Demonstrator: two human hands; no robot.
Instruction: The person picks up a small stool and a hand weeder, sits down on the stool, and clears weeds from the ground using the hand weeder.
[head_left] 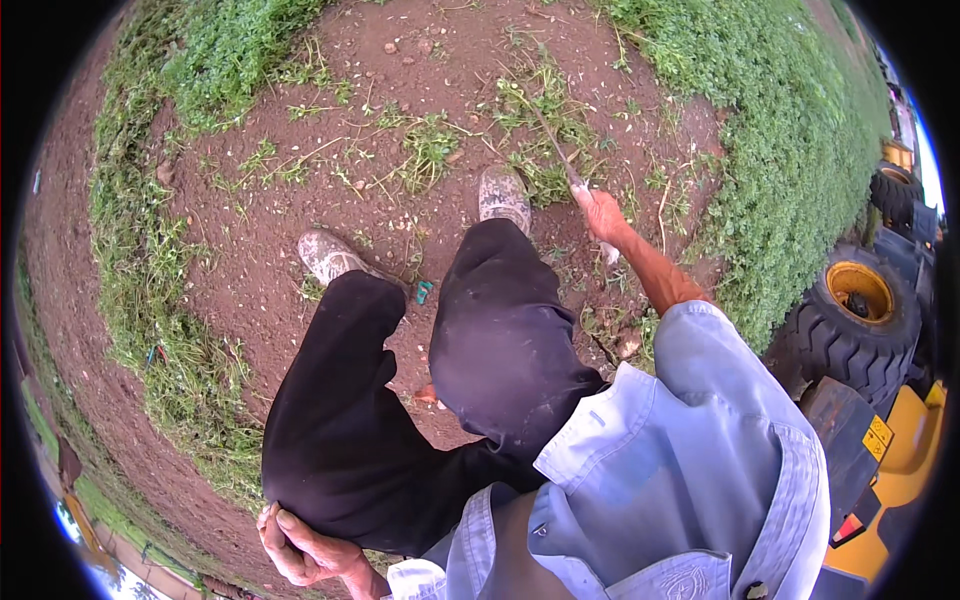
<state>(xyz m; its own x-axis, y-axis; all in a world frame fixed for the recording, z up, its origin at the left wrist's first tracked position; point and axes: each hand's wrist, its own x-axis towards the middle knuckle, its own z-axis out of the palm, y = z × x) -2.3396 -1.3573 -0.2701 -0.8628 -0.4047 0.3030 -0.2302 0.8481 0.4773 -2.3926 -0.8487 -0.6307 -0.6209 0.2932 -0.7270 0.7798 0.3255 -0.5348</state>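
My right hand (601,216) is closed round the pale handle of a long, thin-bladed hand tool (556,143). The dark blade slants away to the far left, low over cut green stems (545,100); its exact shape is hard to make out. Part of the pale handle sticks out below my fist. My left hand (306,550) is beside my bent left knee, fingers curled and thumb against them, with nothing visible in it. I am low to the ground with both knees bent. My soil-covered shoes (504,197) stand on brown earth among scattered cuttings.
Dense low green plants (770,140) grow on the right, with another patch (235,60) at the far left. A strip of cut greenery (165,330) lies along the left. A yellow vehicle with a big black tyre (865,325) stands at the right. A small teal scrap (424,292) lies between my legs.
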